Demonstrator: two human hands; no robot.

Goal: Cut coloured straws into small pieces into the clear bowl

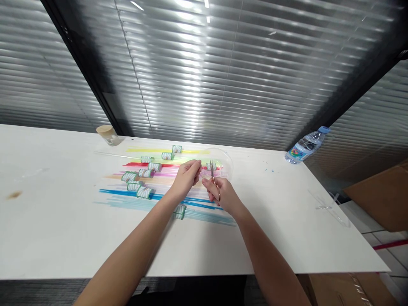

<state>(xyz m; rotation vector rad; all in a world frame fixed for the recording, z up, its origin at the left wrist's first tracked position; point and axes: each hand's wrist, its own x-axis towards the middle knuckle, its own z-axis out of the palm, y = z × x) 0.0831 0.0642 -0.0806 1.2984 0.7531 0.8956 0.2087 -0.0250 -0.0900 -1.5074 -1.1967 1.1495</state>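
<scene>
My right hand [223, 195] is closed around a small pair of scissors [213, 175] whose blades point up and away from me. My left hand [188, 175] is pinched just left of the blades; what it holds is too thin to make out. Both hands hover over bundles of thin coloured straws [134, 193] lying on the white table [63, 221]: yellow, green, red, pink, orange and blue. Several bundles are wrapped with green-and-white paper bands [145, 192]. A clear shallow dish [225, 161] sits just behind the scissors.
A small jar with a beige lid [107, 134] stands at the back left. A water bottle [305, 146] lies at the back right edge. A clear plastic piece [331, 207] rests near the right edge. Cardboard boxes [379, 195] sit on the floor to the right.
</scene>
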